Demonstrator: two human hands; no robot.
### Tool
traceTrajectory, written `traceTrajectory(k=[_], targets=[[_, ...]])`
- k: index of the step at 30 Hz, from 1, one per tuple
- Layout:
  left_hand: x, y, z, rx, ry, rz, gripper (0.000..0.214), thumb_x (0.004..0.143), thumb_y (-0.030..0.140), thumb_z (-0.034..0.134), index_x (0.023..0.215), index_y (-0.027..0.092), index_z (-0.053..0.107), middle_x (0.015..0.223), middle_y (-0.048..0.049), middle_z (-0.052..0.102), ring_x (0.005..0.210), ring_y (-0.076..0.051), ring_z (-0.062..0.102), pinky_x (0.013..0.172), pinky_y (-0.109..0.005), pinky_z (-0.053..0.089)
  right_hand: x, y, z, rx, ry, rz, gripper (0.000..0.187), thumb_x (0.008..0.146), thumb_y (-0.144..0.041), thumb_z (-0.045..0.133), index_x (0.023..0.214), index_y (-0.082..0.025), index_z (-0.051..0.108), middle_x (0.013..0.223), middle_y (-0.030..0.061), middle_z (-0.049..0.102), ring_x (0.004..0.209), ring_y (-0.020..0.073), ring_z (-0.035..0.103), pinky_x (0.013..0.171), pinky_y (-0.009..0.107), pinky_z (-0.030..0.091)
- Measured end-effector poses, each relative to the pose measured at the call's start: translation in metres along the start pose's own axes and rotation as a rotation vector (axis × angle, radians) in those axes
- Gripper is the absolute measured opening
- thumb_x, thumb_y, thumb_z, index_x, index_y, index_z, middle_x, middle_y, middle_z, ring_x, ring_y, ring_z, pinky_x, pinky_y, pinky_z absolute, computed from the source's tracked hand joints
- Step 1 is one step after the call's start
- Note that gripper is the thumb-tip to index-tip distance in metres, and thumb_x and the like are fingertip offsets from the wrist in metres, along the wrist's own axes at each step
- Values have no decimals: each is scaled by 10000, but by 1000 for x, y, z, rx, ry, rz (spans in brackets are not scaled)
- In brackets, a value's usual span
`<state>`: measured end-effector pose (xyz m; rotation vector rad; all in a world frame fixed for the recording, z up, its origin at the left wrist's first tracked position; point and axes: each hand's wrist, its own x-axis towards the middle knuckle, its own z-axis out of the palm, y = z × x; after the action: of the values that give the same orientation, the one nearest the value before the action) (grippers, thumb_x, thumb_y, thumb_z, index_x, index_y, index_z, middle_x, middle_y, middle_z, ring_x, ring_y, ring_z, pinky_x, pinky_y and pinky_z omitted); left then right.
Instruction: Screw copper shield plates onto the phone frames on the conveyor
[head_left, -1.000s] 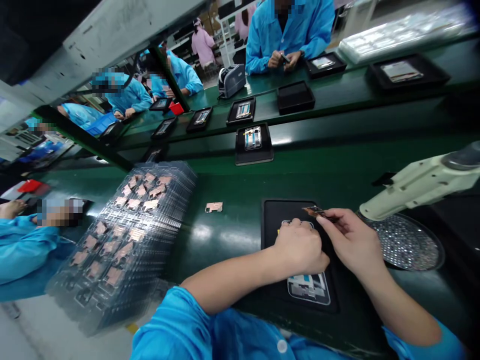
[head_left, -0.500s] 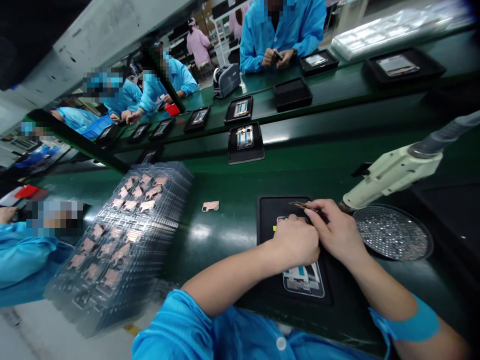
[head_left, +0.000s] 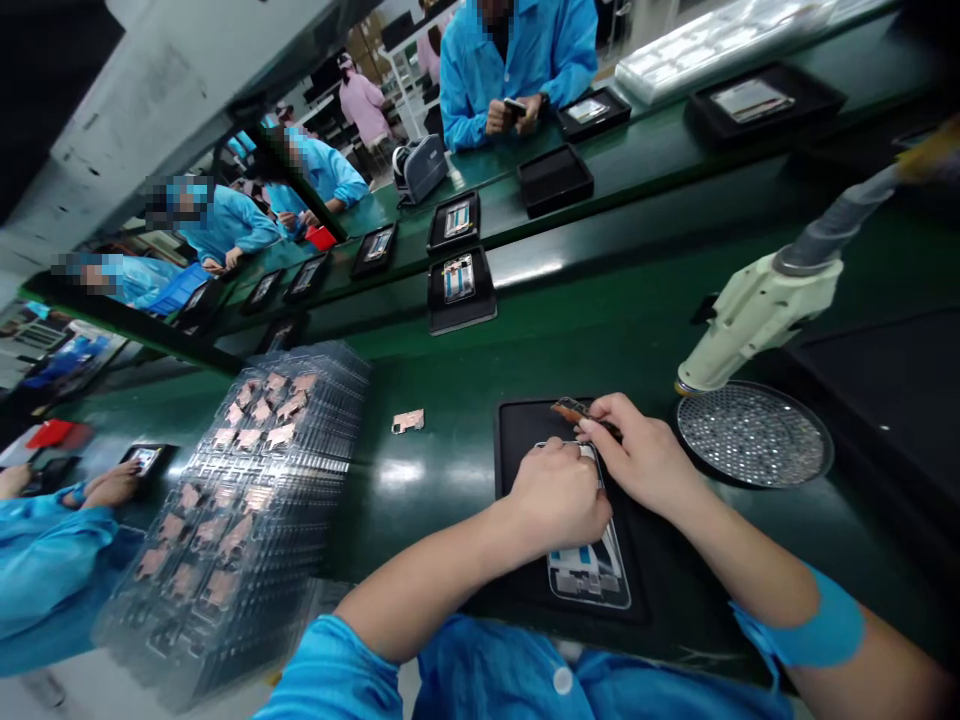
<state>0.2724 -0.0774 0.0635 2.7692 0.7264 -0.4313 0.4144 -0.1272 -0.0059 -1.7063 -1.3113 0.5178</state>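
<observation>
A phone housing [head_left: 589, 583] with a silvery interior and blue strips lies in a black tray [head_left: 512, 425] in front of me. Over its upper half rests my left hand [head_left: 561, 495], fingers curled and knuckles up; whatever those fingers hold is hidden. Just right of it, my right hand [head_left: 641, 450] pinches a thin copper-brown part [head_left: 574, 411] between thumb and fingers above the tray's upper end. One flat copper-coloured board [head_left: 408, 421] lies alone on the green bench, away from both hands.
Stacked clear plastic trays [head_left: 247, 500] with several copper-coloured boards stand at left. On the right, a pale nozzle [head_left: 757, 320] on a grey hose reaches over a round perforated grille [head_left: 754, 435]. Black trays [head_left: 461, 285] line the far bench. Co-workers in blue sit opposite and at left.
The view has shifted, so the bench appears slightly moved. My right hand has tilted the copper-brown part, and more of its face shows. My left hand stays over the housing.
</observation>
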Motion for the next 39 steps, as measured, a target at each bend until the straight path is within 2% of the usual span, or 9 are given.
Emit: traceTrajectory(k=[10,15,18,22,27,32,39], targets=[[6,20,-12,103,-78,-62,398,933,251,553,1232,16,672,1146,-217,700,1111,-326,654,933,-430,584,1,-2,1,86,23,-3,225,969,-477,478,967,-256,521,848,34,707,756,235,703,663,321,508],[10,25,-12,104,-92,-55,351,914,218,588,1190,37,705,1103,-211,706,1081,-324,656,872,-415,598,0,-4,-5,55,93,-3,253,955,-482,492,959,-239,560,877,47,692,734,216,666,667,311,490],[9,20,-5,92,-50,-50,304,924,230,572,1124,61,727,1095,-202,706,1071,-324,657,840,-410,603,0,-6,-7,35,131,-11,250,956,-465,503,952,-234,599,890,44,685,701,194,631,692,313,491],[3,9,6,69,48,-52,249,936,234,542,1029,101,731,1020,-149,721,1044,-296,665,908,-404,583,-1,-5,-9,18,182,-13,273,956,-479,507,942,-232,623,883,40,684,710,198,614,689,319,484],[-3,2,4,-16,80,-113,211,943,277,561,1048,148,691,1073,-84,727,1043,-257,667,968,-379,565,-1,-3,-10,16,193,-16,255,946,-469,541,945,-232,635,863,29,678,681,187,607,633,303,466],[4,5,-6,-11,14,-128,255,909,281,570,1079,130,687,1081,-108,733,1072,-291,681,920,-401,593,0,-3,-10,11,197,-31,235,948,-442,536,932,-231,639,841,28,674,619,172,573,604,301,451],[20,15,-16,49,-67,-140,269,862,233,585,1053,107,727,1015,-150,758,954,-313,748,805,-408,626,0,-3,-10,10,202,-44,212,949,-413,533,938,-231,641,872,36,689,707,191,617,614,294,453]])
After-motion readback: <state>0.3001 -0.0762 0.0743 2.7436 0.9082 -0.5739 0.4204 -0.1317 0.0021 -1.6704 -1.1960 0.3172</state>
